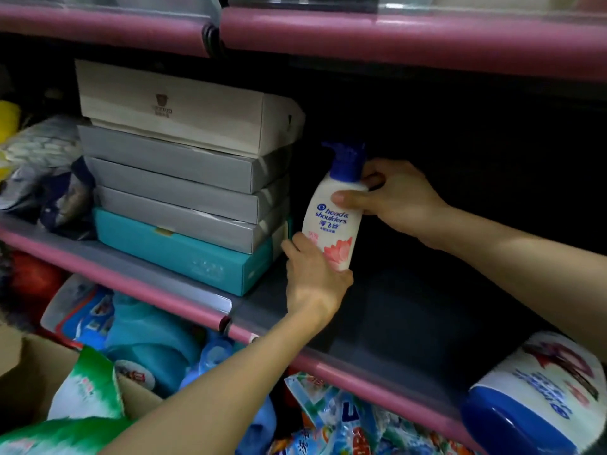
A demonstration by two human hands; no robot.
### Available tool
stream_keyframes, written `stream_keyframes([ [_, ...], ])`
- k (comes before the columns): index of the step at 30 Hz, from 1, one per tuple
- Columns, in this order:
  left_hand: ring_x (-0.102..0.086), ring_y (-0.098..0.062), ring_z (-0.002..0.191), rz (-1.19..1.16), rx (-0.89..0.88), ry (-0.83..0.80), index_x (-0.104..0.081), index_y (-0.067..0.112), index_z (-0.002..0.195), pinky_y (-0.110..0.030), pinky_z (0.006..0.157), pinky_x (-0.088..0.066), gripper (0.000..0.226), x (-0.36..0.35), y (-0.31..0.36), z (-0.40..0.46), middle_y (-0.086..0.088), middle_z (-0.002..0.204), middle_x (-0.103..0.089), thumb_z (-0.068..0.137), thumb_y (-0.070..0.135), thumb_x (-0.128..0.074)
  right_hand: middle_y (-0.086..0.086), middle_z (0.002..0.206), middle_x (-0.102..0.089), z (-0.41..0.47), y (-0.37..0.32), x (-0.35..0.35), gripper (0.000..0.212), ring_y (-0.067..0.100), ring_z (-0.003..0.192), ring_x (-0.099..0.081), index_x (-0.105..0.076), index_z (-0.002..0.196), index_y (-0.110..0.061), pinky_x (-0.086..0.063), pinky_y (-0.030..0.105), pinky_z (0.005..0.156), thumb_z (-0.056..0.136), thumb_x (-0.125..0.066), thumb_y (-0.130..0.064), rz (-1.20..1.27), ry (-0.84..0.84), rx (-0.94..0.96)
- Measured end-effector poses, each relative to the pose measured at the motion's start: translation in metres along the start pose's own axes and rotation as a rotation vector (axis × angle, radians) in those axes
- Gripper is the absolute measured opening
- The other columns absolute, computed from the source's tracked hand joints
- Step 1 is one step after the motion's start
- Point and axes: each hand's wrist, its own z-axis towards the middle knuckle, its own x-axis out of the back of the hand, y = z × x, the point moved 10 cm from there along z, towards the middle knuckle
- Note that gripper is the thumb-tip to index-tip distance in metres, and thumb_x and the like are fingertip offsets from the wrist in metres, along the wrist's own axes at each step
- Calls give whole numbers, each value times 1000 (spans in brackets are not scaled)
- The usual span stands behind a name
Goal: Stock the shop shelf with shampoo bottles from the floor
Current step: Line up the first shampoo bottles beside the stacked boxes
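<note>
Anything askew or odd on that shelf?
The stack of boxes is uneven: the top beige box sits skewed and overhangs the grey ones. The shampoo bottle is tilted, held by both hands. No spills or damage visible.

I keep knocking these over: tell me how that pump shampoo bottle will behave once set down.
The shampoo bottle is tall with a narrow base, so probably tippy if nudged. Its glossy plastic may be slippery; the left hand and right hand both grip it. Likely rigid.
</note>
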Motion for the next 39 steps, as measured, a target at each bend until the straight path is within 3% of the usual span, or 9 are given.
stream_keyframes([
  [4, -51, -30, 102, -36, -27, 1, -33, 7, 117, -34, 76, -43, 75, -6, 2, 6, -7, 116, -35, 63, 25, -81, -7, 81, -60, 6, 1, 8, 35, 7, 74, -58, -62, 96, -11, -47, 18, 66, 73, -80, -30, -99, 92, 13],
  [9, -52, -29, 100, -65, -46, 5, -35, 7, 116, -34, 75, -45, 74, -6, 3, 10, -7, 114, -36, 62, 26, -82, -3, 87, -60, 13, 7, 12, 41, 10, 80, -59, -61, 102, -11, -47, 17, 69, 72, -82, -29, -91, 107, -4],
  [15, -51, -29, 103, -65, -38, -12, -36, 8, 117, -40, 79, -49, 74, -7, 3, 12, -7, 115, -37, 63, 29, -81, -14, 75, -53, 16, 15, 11, 35, -5, 67, -50, -57, 95, -17, -37, -4, 48, 71, -83, -23, 25, 121, -16],
  [20, -52, -28, 101, -41, -31, -27, -35, 10, 118, -39, 75, -50, 77, -6, 5, 12, -6, 115, -37, 61, 31, -82, -12, 78, -55, 11, 19, 10, 34, -1, 71, -54, -58, 94, -17, -43, 0, 53, 71, -83, -22, 98, 140, -50],
  [24, -53, -26, 101, -32, -18, -45, -35, 11, 119, -40, 75, -51, 77, -5, 2, 12, -5, 115, -38, 62, 33, -81, 0, 91, -66, -3, 44, -6, 31, 16, 89, -66, -57, 86, -20, -55, 27, 79, 70, -83, -22, 170, 46, -191],
  [28, -51, -27, 108, -70, 1, -90, -36, 9, 121, -39, 85, -48, 76, -8, -5, 11, -7, 119, -41, 66, 32, -81, -2, 87, -68, -29, 74, -35, 30, 9, 77, -64, -60, 86, -18, -50, 11, 58, 70, -84, -23, 156, -19, -302],
  [31, -52, -22, 109, -118, -5, -200, -41, 11, 122, -30, 86, -47, 69, -14, -12, 14, -7, 120, -47, 67, 24, -80, 9, 103, -70, -49, 99, -55, 38, 18, 89, -66, -64, 104, -7, -55, 27, 78, 73, -82, -20, 203, 57, -375],
  [35, -54, -8, 97, -249, -46, -264, -41, 28, 106, -11, 68, -41, 41, -10, -17, 13, 4, 111, -55, 78, 14, -68, 4, 107, -68, -64, 115, -74, 35, 13, 92, -61, -62, 113, -12, -46, 22, 77, 82, -73, -24, 236, 148, -423],
  [39, -56, -13, 107, -323, 8, -270, -47, 24, 123, -24, 86, -44, 46, -13, -28, 16, 3, 118, -59, 82, 9, -59, 3, 105, -69, -62, 119, -75, 33, 13, 92, -62, -63, 111, -13, -47, 23, 77, 81, -75, -22, 264, 195, -450],
])
